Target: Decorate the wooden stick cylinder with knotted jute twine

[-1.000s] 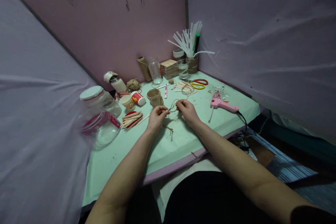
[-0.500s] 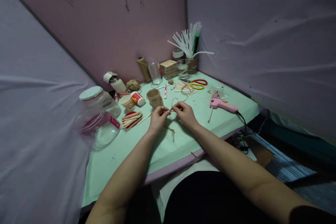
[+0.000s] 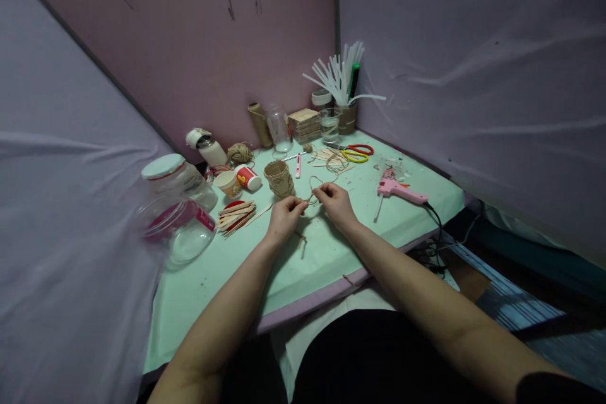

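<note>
A thin length of brown twine (image 3: 311, 188) runs between my two hands and loops above them. My left hand (image 3: 285, 219) pinches it between thumb and fingertips, and a twine end hangs down below that hand. Just to the right, my right hand (image 3: 337, 205) is closed in a pinch on the same twine. Right behind my left hand stands a brown cup (image 3: 279, 178) with a braided-looking rim. More loose twine (image 3: 337, 162) lies coiled over some wooden sticks farther back.
Left of my hands are craft sticks (image 3: 235, 218) on a red lid, paper cups (image 3: 248, 177) and clear jars (image 3: 192, 241). A pink glue gun (image 3: 402, 190) with a cord lies at right. Scissors (image 3: 358, 153), a pink cutter (image 3: 298, 166) and a straw holder (image 3: 347, 118) are behind.
My hands have drawn slightly apart, and more of the twine shows between them. The hanging twine end below my left hand has shifted a little left.
</note>
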Motion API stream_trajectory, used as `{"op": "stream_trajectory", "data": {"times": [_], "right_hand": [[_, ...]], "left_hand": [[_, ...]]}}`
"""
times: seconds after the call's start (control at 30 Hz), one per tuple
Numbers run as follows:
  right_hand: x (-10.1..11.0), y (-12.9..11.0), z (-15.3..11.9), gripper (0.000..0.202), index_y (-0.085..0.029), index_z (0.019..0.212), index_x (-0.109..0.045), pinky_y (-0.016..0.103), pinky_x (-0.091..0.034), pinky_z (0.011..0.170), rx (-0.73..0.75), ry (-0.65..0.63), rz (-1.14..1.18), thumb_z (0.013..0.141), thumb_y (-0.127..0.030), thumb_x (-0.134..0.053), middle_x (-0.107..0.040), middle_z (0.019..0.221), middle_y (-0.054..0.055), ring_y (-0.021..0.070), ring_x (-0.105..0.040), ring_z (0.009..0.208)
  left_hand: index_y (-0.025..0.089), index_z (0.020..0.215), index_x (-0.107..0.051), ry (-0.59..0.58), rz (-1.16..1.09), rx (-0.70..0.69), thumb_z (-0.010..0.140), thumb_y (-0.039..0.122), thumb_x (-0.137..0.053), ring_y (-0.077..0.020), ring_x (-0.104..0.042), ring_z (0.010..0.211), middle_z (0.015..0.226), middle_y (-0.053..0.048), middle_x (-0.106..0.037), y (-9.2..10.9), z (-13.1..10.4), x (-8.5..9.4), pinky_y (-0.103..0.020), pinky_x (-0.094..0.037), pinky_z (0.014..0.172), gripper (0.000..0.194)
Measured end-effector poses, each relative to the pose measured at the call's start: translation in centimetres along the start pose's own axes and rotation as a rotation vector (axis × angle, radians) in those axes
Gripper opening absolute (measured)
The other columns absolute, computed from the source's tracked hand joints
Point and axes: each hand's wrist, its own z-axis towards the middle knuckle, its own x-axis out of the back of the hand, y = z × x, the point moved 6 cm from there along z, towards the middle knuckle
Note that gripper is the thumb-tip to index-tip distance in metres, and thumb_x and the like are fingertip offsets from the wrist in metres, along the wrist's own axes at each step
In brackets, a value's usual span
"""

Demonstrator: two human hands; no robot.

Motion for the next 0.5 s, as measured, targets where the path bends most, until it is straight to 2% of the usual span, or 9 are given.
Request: {"op": "stream_trajectory", "data": {"times": [0.2,0.5], "right_hand": [[0.01,-0.21,0.12,0.025,-0.019,0.067,-0.056,0.026,-0.037,0.061,0.004,-0.016,0.043,0.073,-0.043,-0.061,-0.052,0.063,-0.002,0.0126,-0.044,0.061],[-0.57,-0.07,-0.04,0.02,-0.019,0.07,-0.057,0.026,-0.038,0.06,-0.04,-0.074,0.127,0.073,-0.039,-0.06,-0.051,0.061,-0.003,0.0124,-0.044,0.059]], "left_hand": [[0.016,0.073,-0.07,0.028,-0.045,-0.033,0.07,0.028,-0.066,-0.0151,-0.058,0.066,0.068,-0.003,-0.067,0.04,-0.05,0.02,-0.026,-0.042,0.066,0.012],[0.017,0.077,-0.072,0.041,-0.121,-0.01,0.068,0.025,-0.068,-0.0148,-0.058,0.066,0.069,-0.003,-0.067,0.29,-0.2,-0.18,-0.026,-0.044,0.066,0.013]]}}
